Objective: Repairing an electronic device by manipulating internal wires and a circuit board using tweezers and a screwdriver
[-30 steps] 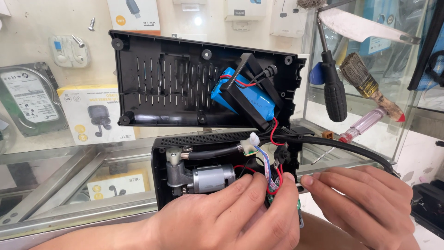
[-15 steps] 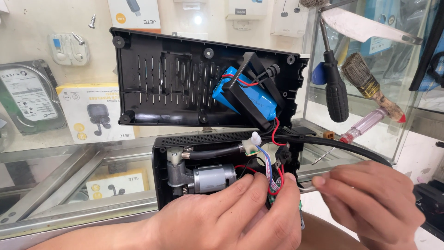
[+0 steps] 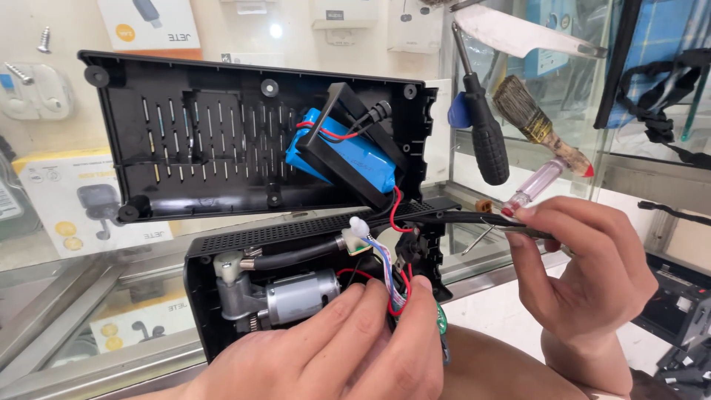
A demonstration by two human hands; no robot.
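Wires, red, blue and white, sit pinched under the fingers of my left hand, which is curled down over the open lower shell of a black device. Just left of that hand I see a grey motor with a black hose above it. My right hand is raised to the right, closed on thin metal tweezers whose tips point back toward the wires. Above the left hand the black lid stands propped open, a blue battery pack strapped inside. Farther right of it hang a black-handled screwdriver and a brush.
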